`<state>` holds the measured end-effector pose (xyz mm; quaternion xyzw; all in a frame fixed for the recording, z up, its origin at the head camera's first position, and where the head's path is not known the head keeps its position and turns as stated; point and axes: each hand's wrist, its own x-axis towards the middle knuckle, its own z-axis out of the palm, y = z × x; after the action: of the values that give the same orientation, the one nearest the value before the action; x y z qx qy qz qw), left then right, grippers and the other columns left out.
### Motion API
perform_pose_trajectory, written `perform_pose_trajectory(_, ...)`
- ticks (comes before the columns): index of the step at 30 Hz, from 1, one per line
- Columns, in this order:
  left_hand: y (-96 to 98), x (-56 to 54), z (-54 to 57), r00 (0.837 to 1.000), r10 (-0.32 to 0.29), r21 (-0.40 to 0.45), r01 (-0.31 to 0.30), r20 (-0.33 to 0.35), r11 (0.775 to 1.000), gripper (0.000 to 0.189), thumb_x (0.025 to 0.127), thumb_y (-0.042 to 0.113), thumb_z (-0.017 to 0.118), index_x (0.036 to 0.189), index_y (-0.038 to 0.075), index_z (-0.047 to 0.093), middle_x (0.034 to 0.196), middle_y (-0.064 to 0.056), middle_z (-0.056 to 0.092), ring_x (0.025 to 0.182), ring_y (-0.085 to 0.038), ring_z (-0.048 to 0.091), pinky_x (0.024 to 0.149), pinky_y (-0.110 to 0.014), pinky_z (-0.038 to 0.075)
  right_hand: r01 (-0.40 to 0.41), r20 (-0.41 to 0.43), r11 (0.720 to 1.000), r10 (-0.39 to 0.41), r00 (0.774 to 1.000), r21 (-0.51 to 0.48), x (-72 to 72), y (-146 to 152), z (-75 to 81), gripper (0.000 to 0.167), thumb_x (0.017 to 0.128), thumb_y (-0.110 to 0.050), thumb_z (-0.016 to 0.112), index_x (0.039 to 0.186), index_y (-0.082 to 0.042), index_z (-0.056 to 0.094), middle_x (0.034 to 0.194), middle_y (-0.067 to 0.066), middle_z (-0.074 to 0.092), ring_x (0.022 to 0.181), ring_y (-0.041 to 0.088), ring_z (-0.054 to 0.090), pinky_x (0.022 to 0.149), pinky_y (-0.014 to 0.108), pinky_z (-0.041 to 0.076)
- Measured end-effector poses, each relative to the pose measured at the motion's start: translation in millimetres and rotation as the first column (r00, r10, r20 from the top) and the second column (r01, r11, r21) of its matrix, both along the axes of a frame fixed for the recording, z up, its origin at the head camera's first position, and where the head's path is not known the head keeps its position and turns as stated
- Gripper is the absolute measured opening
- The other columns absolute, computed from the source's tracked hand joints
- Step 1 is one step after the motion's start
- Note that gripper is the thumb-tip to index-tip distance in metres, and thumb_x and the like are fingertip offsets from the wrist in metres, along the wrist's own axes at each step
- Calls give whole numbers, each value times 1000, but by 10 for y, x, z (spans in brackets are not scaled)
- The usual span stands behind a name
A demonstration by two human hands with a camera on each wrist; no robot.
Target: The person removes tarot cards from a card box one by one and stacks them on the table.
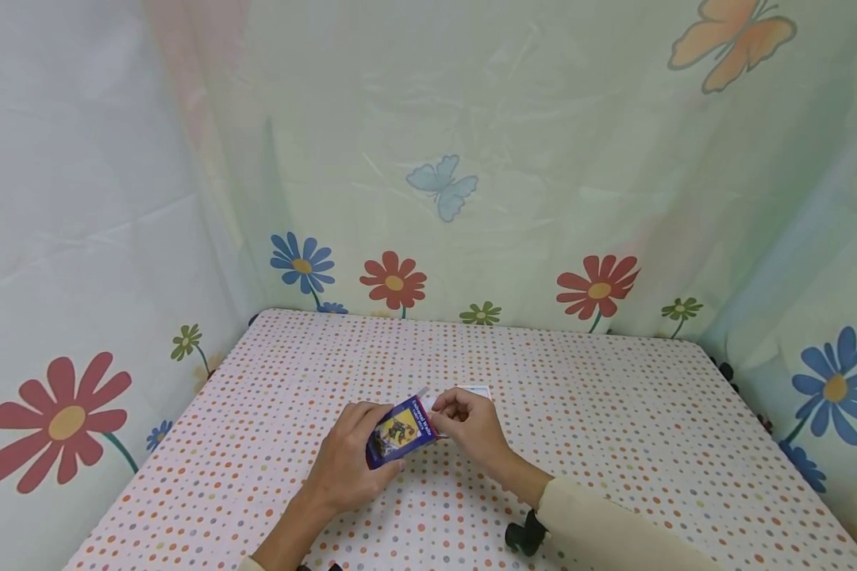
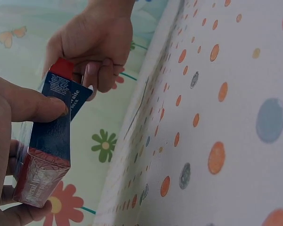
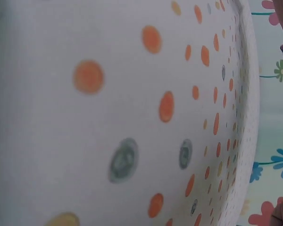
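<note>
A blue tarot card box (image 1: pixel 402 432) with a yellow picture panel and a red end is tilted over the table in the head view. My left hand (image 1: pixel 357 454) grips it by its sides, thumb along the near edge and fingers round the far edge. At its red end, my right hand (image 1: pixel 471 424) pinches the end flap between thumb and forefinger, the other fingers curled. In the left wrist view a blue flap (image 2: pixel 80 98) stands out from that end, beside a red tab (image 2: pixel 62 68). Clear plastic film (image 2: pixel 40 181) covers the lower end. The right wrist view catches only a corner of the box.
A flat white sheet or card (image 1: pixel 478 391) lies on the table behind my right hand. The dotted tablecloth (image 1: pixel 600 420) covers the table, and flower-printed curtains (image 1: pixel 471 238) enclose its back and sides. A black device (image 1: pixel 525 534) sits by my right wrist.
</note>
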<state>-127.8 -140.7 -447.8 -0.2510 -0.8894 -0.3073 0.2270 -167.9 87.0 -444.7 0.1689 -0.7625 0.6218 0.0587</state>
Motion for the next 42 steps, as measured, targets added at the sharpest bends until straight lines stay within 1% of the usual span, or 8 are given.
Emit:
perform_pose_trajectory(5, -2, -7, 7, 1000, -2, -3, 2, -13, 1000, 71, 70, 33, 91, 132, 11, 64, 119, 1, 61, 100, -7, 50, 78, -27, 51, -72, 28, 997, 72, 997, 0, -28, 17, -32, 9, 87, 4, 71, 94, 5, 67, 73, 6, 61, 60, 8, 52, 54, 19, 44)
perform_pose_trajectory(10, 0, -20, 17, 1000, -2, -8, 2, -14, 1000, 71, 70, 33, 91, 133, 11, 64, 120, 0, 61, 100, -7, 50, 78, -28, 51, -84, 42, 996, 85, 996, -13, -29, 32, -18, 11, 85, 5, 72, 95, 5, 65, 74, 6, 60, 62, 9, 54, 56, 19, 47)
perform_pose_trajectory(19, 4, -26, 36, 1000, 0, -7, 0, -19, 1000, 71, 70, 32, 91, 133, 10, 64, 120, 0, 61, 101, -8, 51, 79, -28, 52, -52, 78, 998, 54, 995, -32, -15, 13, 3, 8, 86, 6, 70, 92, 5, 64, 74, 8, 59, 62, 10, 53, 57, 19, 45)
perform_pose_trajectory(23, 0, -15, 39, 1000, 6, -9, -6, -9, 1000, 72, 71, 33, 90, 133, 10, 63, 121, -1, 61, 100, -8, 51, 79, -29, 51, -19, 98, 999, 22, 995, -34, 16, -4, -3, 7, 84, 8, 67, 90, 5, 65, 73, 7, 59, 62, 10, 53, 57, 19, 45)
perform_pose_trajectory(30, -4, -8, 23, 1000, 8, -8, -8, -8, 1000, 71, 71, 33, 90, 133, 10, 64, 120, 0, 61, 100, -8, 51, 78, -28, 52, -1, 109, 999, 7, 994, -55, 61, -14, -18, 5, 82, 5, 65, 88, 6, 65, 75, 8, 65, 68, 13, 62, 65, 30, 58)
perform_pose_trajectory(32, -3, -8, 16, 1000, 8, -8, -8, -6, 1000, 72, 71, 33, 91, 133, 11, 64, 120, 0, 61, 100, -7, 50, 78, -28, 51, 3, 109, 998, 5, 994, -69, 62, -14, -26, 5, 83, 6, 64, 88, 7, 65, 74, 8, 65, 68, 15, 64, 65, 31, 59)
perform_pose_trajectory(36, 2, -7, 2, 1000, 9, -10, -9, 2, 1000, 72, 71, 33, 91, 134, 12, 63, 121, 1, 61, 101, -7, 50, 79, -28, 51, 25, 115, 996, -16, 993, -81, 57, -12, -36, 9, 79, 11, 60, 86, 7, 65, 69, 6, 63, 61, 15, 58, 57, 24, 53)
perform_pose_trajectory(42, 0, 2, -5, 1000, 21, -13, -21, 4, 1000, 72, 71, 35, 90, 134, 13, 63, 121, 1, 61, 102, -7, 50, 79, -29, 52, 38, 133, 991, -21, 991, -126, 27, 18, -46, 17, 76, 14, 54, 85, 7, 66, 64, 5, 60, 51, 7, 42, 48, 18, 35)
